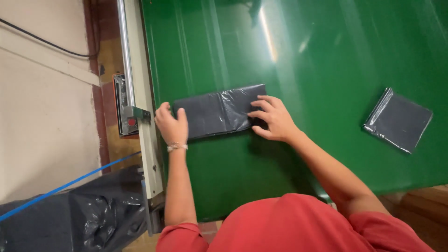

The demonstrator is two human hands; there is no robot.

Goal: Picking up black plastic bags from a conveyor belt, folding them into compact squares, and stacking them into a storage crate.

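Pressing down on a folded dark plastic bag (219,111), both hands work at its two ends on the green table (326,56). The left hand (171,123) sits at the bag's left end, fingers curled over the edge — it seems to pinch the plastic, though the grip itself is hidden. The right hand (275,119) lies flat on the right end, fingers spread and bent, holding nothing. Both forearms reach forward from the red sleeves. The bag lies close to the table's left edge, just beside a metal rail (140,70). A second folded bag (398,120) rests well apart to the right — open green surface between and beyond.
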